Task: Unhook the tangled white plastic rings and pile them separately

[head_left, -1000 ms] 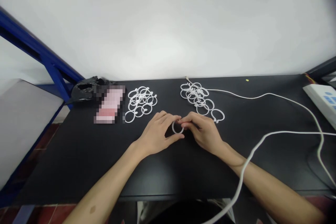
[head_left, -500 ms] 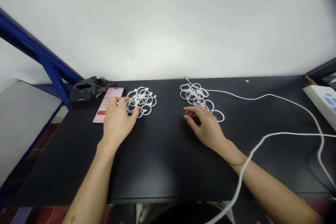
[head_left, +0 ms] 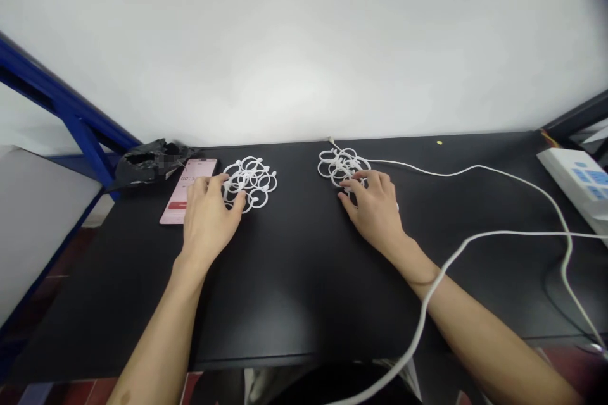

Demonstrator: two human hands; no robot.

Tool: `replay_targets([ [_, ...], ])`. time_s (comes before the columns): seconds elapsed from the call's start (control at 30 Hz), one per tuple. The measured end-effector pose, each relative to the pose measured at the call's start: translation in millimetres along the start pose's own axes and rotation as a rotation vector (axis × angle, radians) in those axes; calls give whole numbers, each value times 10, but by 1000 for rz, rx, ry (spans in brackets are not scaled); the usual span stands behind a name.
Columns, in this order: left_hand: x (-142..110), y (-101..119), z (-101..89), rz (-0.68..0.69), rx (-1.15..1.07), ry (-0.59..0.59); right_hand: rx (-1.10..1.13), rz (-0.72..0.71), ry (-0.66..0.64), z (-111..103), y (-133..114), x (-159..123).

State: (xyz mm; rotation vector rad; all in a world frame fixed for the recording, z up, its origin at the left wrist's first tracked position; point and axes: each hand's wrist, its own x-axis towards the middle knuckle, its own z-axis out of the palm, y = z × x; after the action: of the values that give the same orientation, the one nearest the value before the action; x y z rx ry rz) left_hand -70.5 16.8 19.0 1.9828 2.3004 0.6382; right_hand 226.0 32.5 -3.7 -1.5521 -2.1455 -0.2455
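Two piles of thin white rings with small knobs lie on the black table (head_left: 280, 278). At the near left edge of the left pile of rings (head_left: 259, 182) is my left hand (head_left: 209, 212), palm down, with thumb and fingers apart around that side. My right hand (head_left: 377, 205) rests over the near part of the right pile of rings (head_left: 330, 166), covering some of them. Its thumb and forefinger are spread with a gap between them. Whether its fingertips touch a ring I cannot tell.
A pink phone (head_left: 177, 202) showing a timer lies left of my left hand. Behind it sits a crumpled black plastic bag (head_left: 147, 161). A white cable (head_left: 441, 272) crosses above my right forearm. At the far right stands a white box (head_left: 577, 180) with blue markings.
My right hand has moved forward, farther over the right pile, and now covers rings that showed before. My left hand stays by the left pile. The view has shifted slightly.
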Motion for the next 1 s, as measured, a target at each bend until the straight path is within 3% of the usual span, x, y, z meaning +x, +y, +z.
replay_targets([
  [0.23,-104,218,44,211,-89,144,125,-76,33,-53,-55,-2],
  [0.37,-240,431,150,442,-241,27,241,-179,6,-153,-190,-47],
  [0.43,-303,534,210,480,-330,-65,296,-236,-8,-171,-263,-75],
  [0.6,-369,661,291,370,-504,-179,453,-337,-54,-141,-370,-137],
  [0.8,-355,645,261,301,-596,-214,566,-226,-62,-153,-346,-156],
  [1.0,-351,638,257,238,-626,-214,640,-270,-179,-173,-339,-146],
])
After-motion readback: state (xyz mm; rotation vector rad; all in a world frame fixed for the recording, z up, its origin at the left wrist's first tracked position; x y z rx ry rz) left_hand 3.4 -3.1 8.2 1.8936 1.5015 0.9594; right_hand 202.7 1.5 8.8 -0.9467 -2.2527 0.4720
